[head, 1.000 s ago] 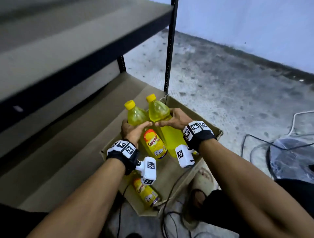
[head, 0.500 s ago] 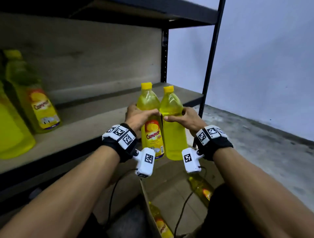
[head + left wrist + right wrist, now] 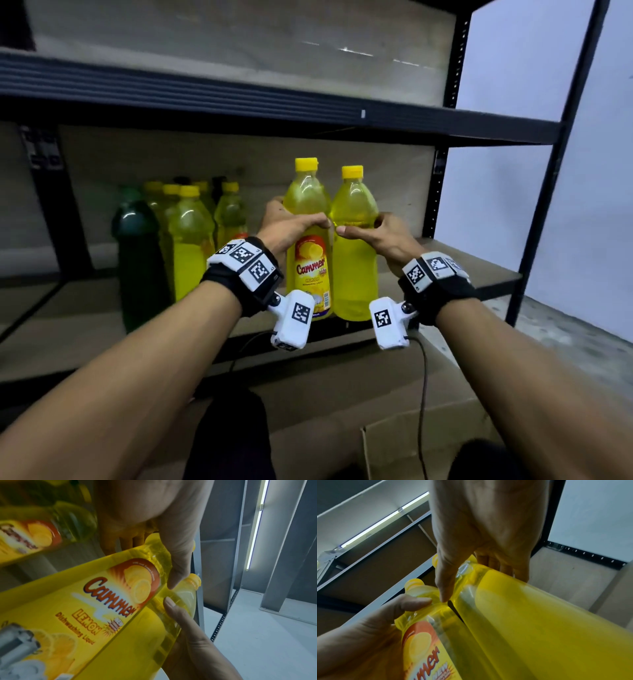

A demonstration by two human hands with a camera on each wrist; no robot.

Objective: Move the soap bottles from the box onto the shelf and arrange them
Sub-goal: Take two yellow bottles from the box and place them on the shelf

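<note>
1. A person's left hand [image 3: 287, 229] is wrapped round the shoulder of a labelled soap bottle [image 3: 308, 260], while the right hand [image 3: 376, 236] clasps a plain-sided soap bottle [image 3: 354, 267] at the same height; the two bottles are held upright and touching, in front of the middle shelf [image 3: 479, 274].
2. Both bottles appear nearly full of yellow liquid, so each is likely fairly heavy for one hand; the clear plastic walls look smooth and probably give a little under pressure.
3. The narrowing just below the shoulder, where thumbs and fingers now sit, seems the surest place to hold; the glossy label [image 3: 118, 597] lower down may be slicker.
4. A cluster of yellow-capped bottles [image 3: 191, 240] and one dark green bottle [image 3: 137, 253] already stand on the shelf to the left, close to the left hand's knuckles.
5. The upper shelf rail [image 3: 274, 99] hangs above the caps, and a black upright post [image 3: 435, 192] stands to the right.
6. Bare shelf board lies between the cluster and the post.
7. A cardboard box [image 3: 428, 438] sits below, by the person's arms.
</note>
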